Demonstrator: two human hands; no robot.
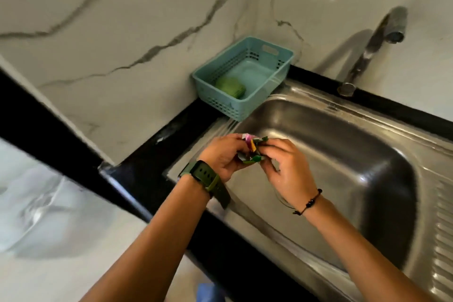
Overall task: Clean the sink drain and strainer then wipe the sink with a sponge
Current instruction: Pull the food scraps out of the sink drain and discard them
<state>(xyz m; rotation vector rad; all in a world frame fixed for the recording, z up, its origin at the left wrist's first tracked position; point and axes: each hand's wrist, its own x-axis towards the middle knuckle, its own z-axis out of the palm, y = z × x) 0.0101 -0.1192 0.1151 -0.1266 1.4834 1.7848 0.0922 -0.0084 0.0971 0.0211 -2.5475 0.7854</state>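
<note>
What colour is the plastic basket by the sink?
The slotted plastic basket is pale teal, seen in the head view.

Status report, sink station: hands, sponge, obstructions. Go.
Left hand and right hand both pinch a small crumpled wrapper above the steel sink. Green sponge untouched in teal basket. Drain not in view.

Left hand (224,157) and right hand (285,167) pinch a crumpled wrapper (250,149) above the sink (343,130).
</note>
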